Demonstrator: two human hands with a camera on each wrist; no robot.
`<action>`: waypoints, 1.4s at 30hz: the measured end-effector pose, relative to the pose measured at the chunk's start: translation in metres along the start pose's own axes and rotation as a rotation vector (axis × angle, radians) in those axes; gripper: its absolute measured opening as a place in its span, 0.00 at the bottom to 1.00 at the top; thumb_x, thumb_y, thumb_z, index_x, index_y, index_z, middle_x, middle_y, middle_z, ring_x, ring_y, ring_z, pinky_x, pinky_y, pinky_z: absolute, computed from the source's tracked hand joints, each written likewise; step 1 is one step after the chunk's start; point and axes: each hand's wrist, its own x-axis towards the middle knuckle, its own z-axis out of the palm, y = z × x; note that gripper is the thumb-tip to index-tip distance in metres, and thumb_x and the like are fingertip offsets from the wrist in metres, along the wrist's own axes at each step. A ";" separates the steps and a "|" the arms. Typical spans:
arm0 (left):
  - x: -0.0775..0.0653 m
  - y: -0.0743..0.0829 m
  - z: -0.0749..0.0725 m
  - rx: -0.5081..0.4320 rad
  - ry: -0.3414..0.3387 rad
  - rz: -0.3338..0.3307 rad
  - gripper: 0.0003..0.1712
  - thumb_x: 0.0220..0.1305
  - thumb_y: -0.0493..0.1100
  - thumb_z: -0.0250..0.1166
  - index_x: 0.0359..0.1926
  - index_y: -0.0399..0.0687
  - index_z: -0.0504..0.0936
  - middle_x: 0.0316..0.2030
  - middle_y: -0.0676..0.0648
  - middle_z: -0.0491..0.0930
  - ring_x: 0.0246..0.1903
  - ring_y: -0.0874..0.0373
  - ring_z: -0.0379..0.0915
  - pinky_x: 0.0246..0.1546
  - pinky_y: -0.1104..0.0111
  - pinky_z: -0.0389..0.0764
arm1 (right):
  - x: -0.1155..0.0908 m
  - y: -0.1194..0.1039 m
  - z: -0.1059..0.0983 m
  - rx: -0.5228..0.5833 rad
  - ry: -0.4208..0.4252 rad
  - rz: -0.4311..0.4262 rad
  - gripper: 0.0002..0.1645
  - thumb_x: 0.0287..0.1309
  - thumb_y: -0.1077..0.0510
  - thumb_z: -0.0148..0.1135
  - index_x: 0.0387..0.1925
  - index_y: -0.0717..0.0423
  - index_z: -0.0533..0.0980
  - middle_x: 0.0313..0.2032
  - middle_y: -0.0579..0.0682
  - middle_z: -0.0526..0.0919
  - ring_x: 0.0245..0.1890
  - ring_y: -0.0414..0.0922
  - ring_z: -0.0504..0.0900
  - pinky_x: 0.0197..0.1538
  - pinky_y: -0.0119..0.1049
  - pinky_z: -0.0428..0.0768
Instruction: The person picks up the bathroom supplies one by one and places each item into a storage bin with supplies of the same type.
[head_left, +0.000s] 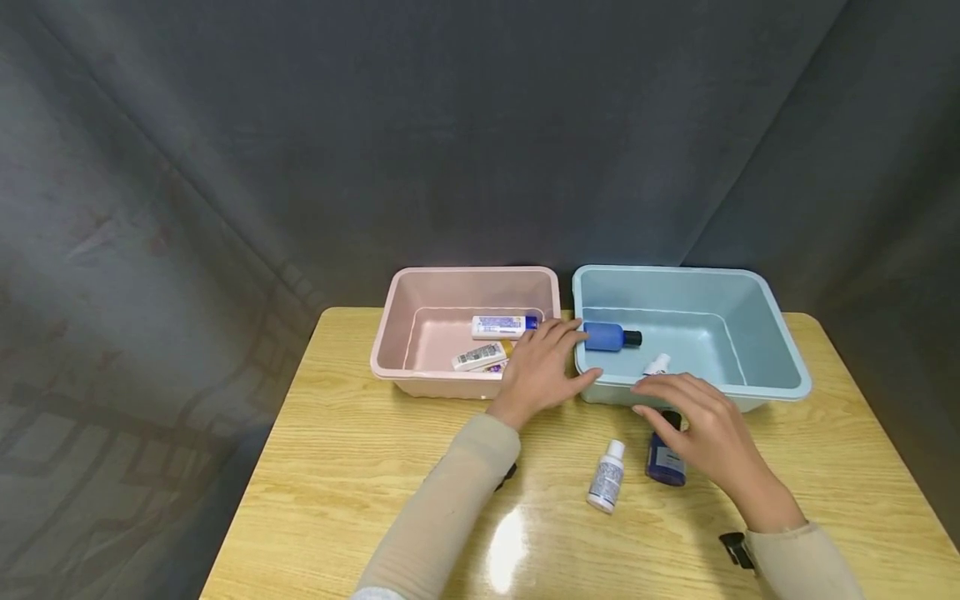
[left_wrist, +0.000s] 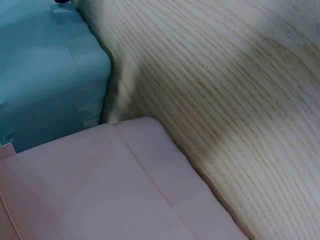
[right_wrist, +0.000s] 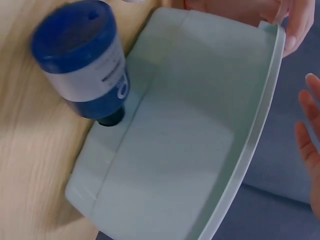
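Observation:
My left hand point(head_left: 542, 371) spans the gap between the pink bin point(head_left: 420, 374) and the light blue bin point(head_left: 765, 392), fingers spread and fingertips at the blue bin's left rim. It holds nothing. My right hand point(head_left: 701, 425) hovers by the blue bin's front rim, thumb and fingers apart with nothing between them. Below it a dark blue bottle point(head_left: 666, 463) with a pale label lies on the table, cap toward the bin; the right wrist view shows its base point(right_wrist: 75, 37). To its left lies a white bottle point(head_left: 606, 479).
Inside the blue bin lie a blue bottle point(head_left: 602, 337) with a black cap and a partly hidden white bottle point(head_left: 657, 364). The pink bin holds a white bottle with a blue cap point(head_left: 498, 326), one with a yellow cap point(head_left: 480, 357) and another partly covered item. A dark curtain point(head_left: 480, 150) hangs behind.

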 end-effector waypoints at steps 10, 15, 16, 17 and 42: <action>0.000 0.001 0.000 -0.012 0.002 -0.001 0.38 0.64 0.75 0.51 0.69 0.66 0.70 0.72 0.58 0.61 0.72 0.57 0.54 0.69 0.57 0.60 | -0.021 -0.007 0.005 0.012 -0.105 0.046 0.31 0.70 0.36 0.48 0.38 0.57 0.85 0.40 0.48 0.86 0.40 0.47 0.83 0.54 0.24 0.72; -0.001 0.000 -0.001 0.010 -0.003 0.002 0.39 0.64 0.77 0.46 0.69 0.67 0.69 0.72 0.59 0.61 0.72 0.57 0.53 0.69 0.57 0.61 | -0.030 -0.009 0.008 0.018 -0.148 0.072 0.33 0.70 0.35 0.47 0.38 0.57 0.84 0.40 0.48 0.86 0.40 0.46 0.83 0.47 0.35 0.77; -0.001 0.000 -0.002 0.011 -0.004 0.002 0.39 0.64 0.77 0.46 0.69 0.67 0.69 0.72 0.59 0.61 0.72 0.57 0.53 0.69 0.57 0.61 | -0.033 -0.009 0.009 0.021 -0.155 0.079 0.33 0.70 0.35 0.46 0.38 0.56 0.84 0.40 0.48 0.86 0.41 0.46 0.83 0.47 0.35 0.77; -0.001 0.000 -0.002 0.011 -0.004 0.003 0.39 0.64 0.77 0.45 0.69 0.67 0.69 0.72 0.59 0.61 0.72 0.57 0.53 0.69 0.57 0.61 | -0.035 -0.010 0.010 0.023 -0.156 0.084 0.33 0.70 0.35 0.46 0.38 0.56 0.84 0.41 0.47 0.86 0.41 0.46 0.83 0.47 0.36 0.77; 0.000 0.000 -0.001 -0.017 -0.016 -0.007 0.38 0.64 0.75 0.50 0.69 0.67 0.69 0.72 0.59 0.60 0.72 0.57 0.53 0.69 0.56 0.61 | -0.074 -0.014 0.034 0.079 -0.309 0.222 0.25 0.40 0.61 0.80 0.45 0.47 0.83 0.47 0.41 0.83 0.48 0.42 0.81 0.49 0.39 0.78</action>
